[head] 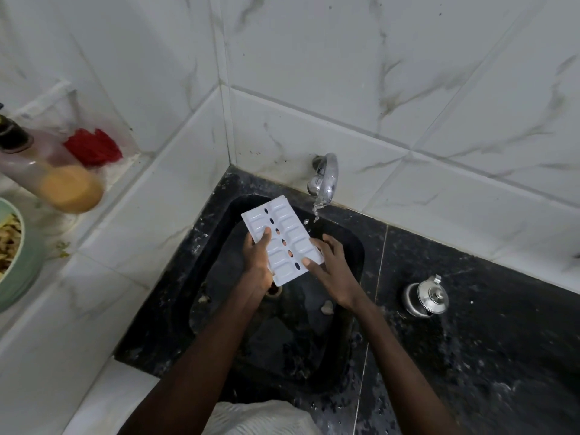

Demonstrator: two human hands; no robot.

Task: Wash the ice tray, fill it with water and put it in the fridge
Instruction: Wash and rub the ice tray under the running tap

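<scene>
A white plastic ice tray, with two rows of cells and a line of oval holes down its middle, is held tilted over the black sink. My left hand grips its left edge, thumb on top. My right hand holds the lower right edge, fingers under the tray and thumb across its face. Water trickles from the chrome tap just beyond the tray's far right corner and falls beside it.
A steel lidded pot stands on the black counter to the right of the sink. On the white ledge at left are a bottle with orange liquid, a red item in a clear bag and a green bowl.
</scene>
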